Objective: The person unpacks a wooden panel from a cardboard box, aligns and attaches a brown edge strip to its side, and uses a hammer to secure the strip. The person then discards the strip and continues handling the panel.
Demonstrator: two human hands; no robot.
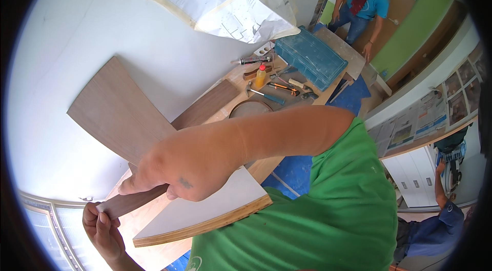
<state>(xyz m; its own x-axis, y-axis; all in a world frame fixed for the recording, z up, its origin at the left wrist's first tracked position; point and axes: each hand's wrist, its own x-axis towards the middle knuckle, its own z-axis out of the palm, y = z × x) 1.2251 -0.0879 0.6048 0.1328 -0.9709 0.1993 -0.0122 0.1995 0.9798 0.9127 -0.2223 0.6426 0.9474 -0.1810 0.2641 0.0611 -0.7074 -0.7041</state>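
Narrow brown wood-grain strip [134,202], at eight o'clock, is pinched at one end by the left hand [106,232]; the right hand [166,168] arches over it, its grip too hidden to tell. Positioning seems under way, the next move likely calling for two-handed steadiness.

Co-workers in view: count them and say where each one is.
2: one person in bright blue at the upper right, beyond the teal case; another person in dark blue at the lower right. Others may be hidden.
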